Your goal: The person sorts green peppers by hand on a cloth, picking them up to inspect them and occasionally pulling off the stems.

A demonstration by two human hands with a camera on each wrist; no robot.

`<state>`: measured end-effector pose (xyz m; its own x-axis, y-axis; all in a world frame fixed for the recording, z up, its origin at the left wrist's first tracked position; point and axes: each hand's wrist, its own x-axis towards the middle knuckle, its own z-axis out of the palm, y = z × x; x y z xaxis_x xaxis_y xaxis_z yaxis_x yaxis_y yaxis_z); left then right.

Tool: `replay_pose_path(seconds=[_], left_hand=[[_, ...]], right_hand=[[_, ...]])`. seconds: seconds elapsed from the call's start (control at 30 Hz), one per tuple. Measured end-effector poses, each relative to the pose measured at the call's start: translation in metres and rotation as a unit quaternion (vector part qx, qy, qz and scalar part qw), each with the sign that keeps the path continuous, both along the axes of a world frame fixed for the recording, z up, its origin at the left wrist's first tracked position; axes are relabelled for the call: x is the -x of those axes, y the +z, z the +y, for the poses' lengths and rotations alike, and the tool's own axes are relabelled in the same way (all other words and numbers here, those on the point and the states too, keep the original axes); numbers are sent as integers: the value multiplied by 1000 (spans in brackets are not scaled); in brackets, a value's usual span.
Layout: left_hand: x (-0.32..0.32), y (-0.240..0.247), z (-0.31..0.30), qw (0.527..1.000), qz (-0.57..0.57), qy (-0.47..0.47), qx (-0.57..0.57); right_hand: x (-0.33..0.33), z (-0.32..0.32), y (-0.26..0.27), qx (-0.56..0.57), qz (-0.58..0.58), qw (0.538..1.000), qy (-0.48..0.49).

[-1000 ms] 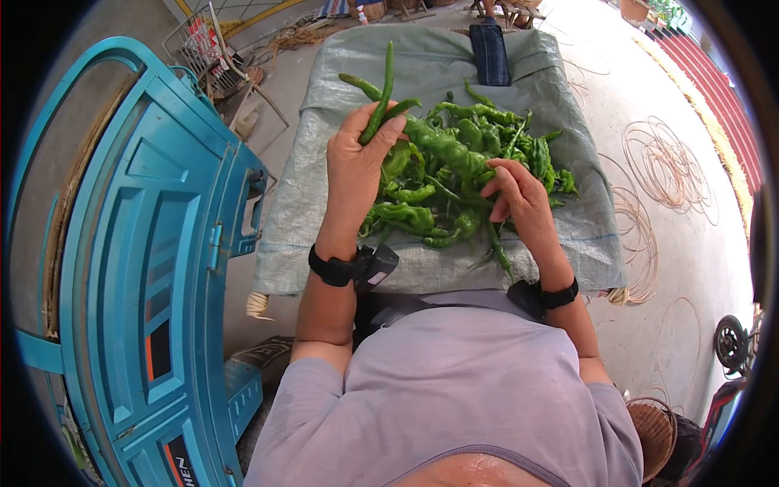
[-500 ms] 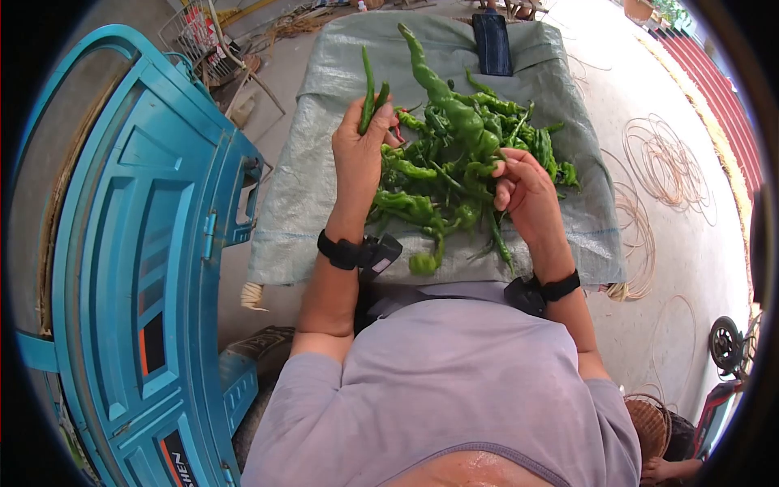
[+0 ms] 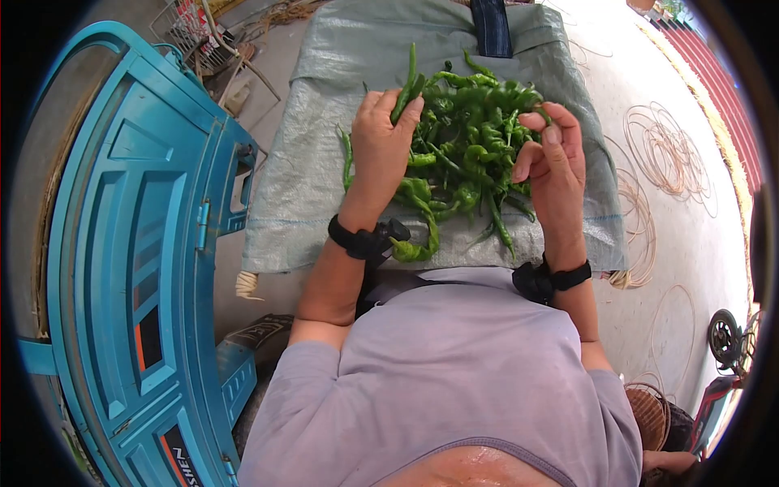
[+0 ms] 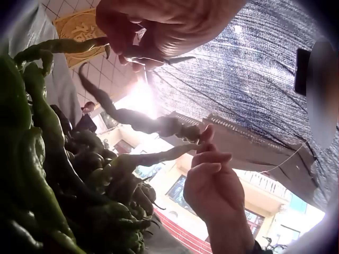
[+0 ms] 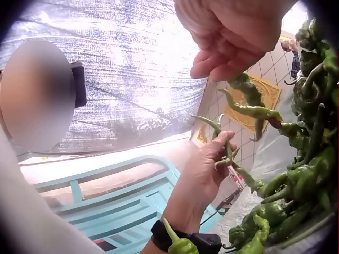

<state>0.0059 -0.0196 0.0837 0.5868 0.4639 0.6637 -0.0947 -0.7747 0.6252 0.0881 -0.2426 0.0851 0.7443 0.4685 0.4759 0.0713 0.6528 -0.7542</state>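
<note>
A heap of green peppers lies on a grey-green woven sheet in front of me. My left hand is over the heap's left side, thumb and fingers gripping slender green peppers that point up and away. At the heap's right, my right hand pinches the stem end of a green pepper, its other fingers loosely bent. The left wrist view shows a long twisted pepper reaching out from the right hand's fingertips. In the right wrist view, the left hand pinches thin peppers.
A curled pepper lies near the sheet's front edge, beside the left wrist strap. Dark blue cloth rests on the far side. A blue metal panel stands at left; coiled cords lie on the floor at right.
The right hand has moved right and away, and its large pepper has swung from upright to lying leftward over the heap. The left hand has shifted right, still holding slender peppers.
</note>
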Motion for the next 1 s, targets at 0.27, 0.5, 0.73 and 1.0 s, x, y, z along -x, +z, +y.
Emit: replay_pose_path(seconds=[0.27,0.5,0.73,1.0], left_hand=[[-3,-5,-13,988,123,-92,16],[-4,-12,-14,965,126,-225,43],[-6,-2,-2,969,121,-135,168],[-4,-24,33,977,194,-62,61]], right_hand=[[-3,2,-17,266,-11,957,-112],[-2,0,-17,262,-77,928,-255],[24,7,-3,288,-333,866,238],[50,30,11,499,-409,680,348]])
